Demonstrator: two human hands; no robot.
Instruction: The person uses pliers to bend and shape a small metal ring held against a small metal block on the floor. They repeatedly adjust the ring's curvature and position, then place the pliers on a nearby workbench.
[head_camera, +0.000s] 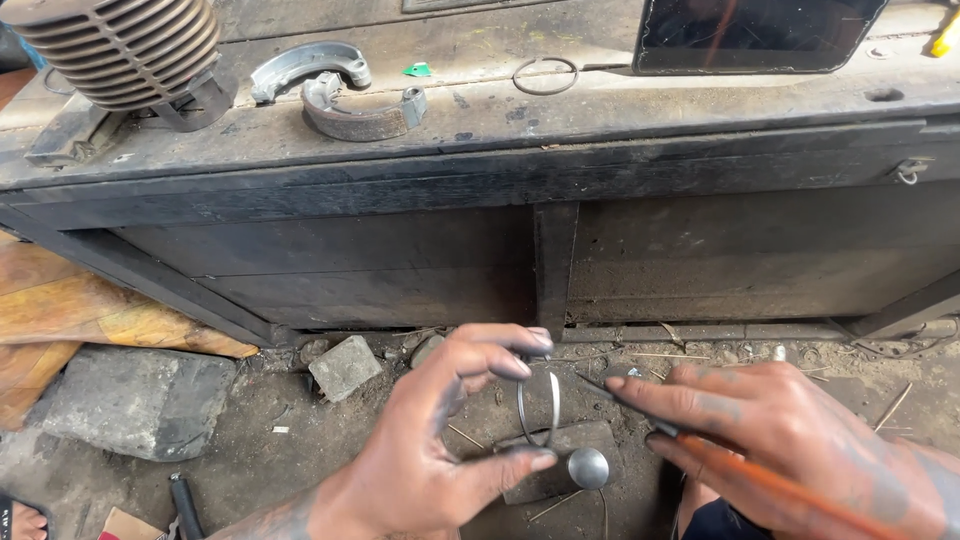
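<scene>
My left hand (430, 450) pinches a thin metal ring (538, 408) upright between thumb and fingers, low in the view. My right hand (800, 440) grips a slim tool with an orange handle (760, 480); its dark tip (600, 388) points at the ring's right side, close to it. Below the ring a small round metal knob (588, 467) rests on a flat stone (560, 465) on the dirt floor.
A dark wooden workbench (480, 190) stands ahead, carrying a finned engine cylinder (125, 45), two brake shoes (335, 90), a wire ring (545, 76) and a dark tablet (755, 35). Stone blocks (135, 400) and a smaller stone (345, 367) lie on the floor at left.
</scene>
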